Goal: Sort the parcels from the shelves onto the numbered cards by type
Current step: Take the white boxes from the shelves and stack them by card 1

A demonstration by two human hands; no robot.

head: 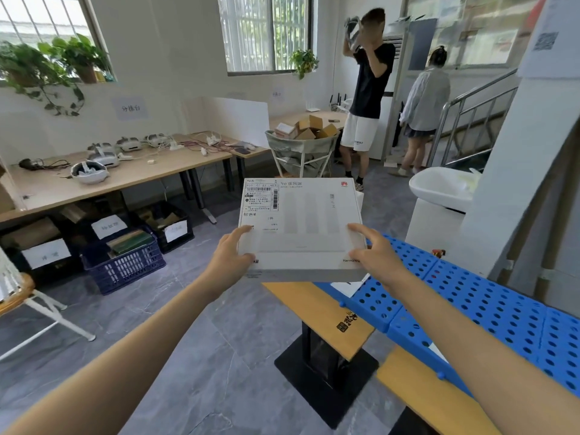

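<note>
Both bare hands grasp a flat white cardboard box (pixel 301 227) by its near corners, the left hand (pixel 227 262) at the left corner, the right hand (pixel 378 255) at the right, thumbs on top. The box is held level in the air, its smooth lid carrying a printed shipping label (pixel 262 199) at the far left. Below it lie a perforated blue plastic panel (pixel 470 296) and an orange board (pixel 326 315) on a black stand. Open grey tiled floor (pixel 157 356) stretches left. Farther off, a blue crate (pixel 125 265) sits under a long wooden table (pixel 131 177) with what look like headsets.
</note>
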